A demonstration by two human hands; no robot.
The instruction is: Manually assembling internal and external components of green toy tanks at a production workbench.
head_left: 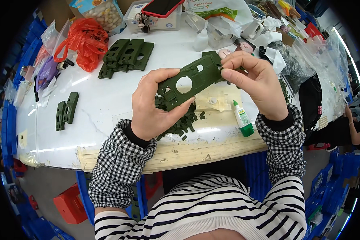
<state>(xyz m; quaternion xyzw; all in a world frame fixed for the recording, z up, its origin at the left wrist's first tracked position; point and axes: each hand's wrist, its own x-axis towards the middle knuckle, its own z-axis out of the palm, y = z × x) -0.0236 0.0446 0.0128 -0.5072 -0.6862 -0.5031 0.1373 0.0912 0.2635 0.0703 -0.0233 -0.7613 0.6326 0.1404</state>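
My striped top [212,204] is closest, below the table [100,108], with a black-and-white checked cover on each forearm: the left sleeve cover [120,164] and the right sleeve cover [282,144]. Above the table's near edge, my left grip [148,106] is closed on the dark green panel [206,78], thumb along its lower edge and fingers at its upper edge, so it sits tilted with its right end higher. A large round hole and smaller openings go through it. My right grip [260,82] is nearly closed at that right end, thumb and forefinger tips drawn close together; I cannot tell whether they pinch a small part or only touch the panel. Beneath the panel lies a heap of small green pieces [184,125], partly hidden by my left grip. To the right of the heap is a cream-coloured block [203,104], and beside it a white-and-green glue bottle [242,119] lies aslant. Farther back on the left, more green panels [126,56] lie grouped and overlapping, while a pair of green panels [73,102] sits apart, nearer the table's left side. Behind them are a crumpled red plastic bag [86,44], a phone in a red case [161,7] on a clear box [166,23], and a white squeeze bottle [201,41].
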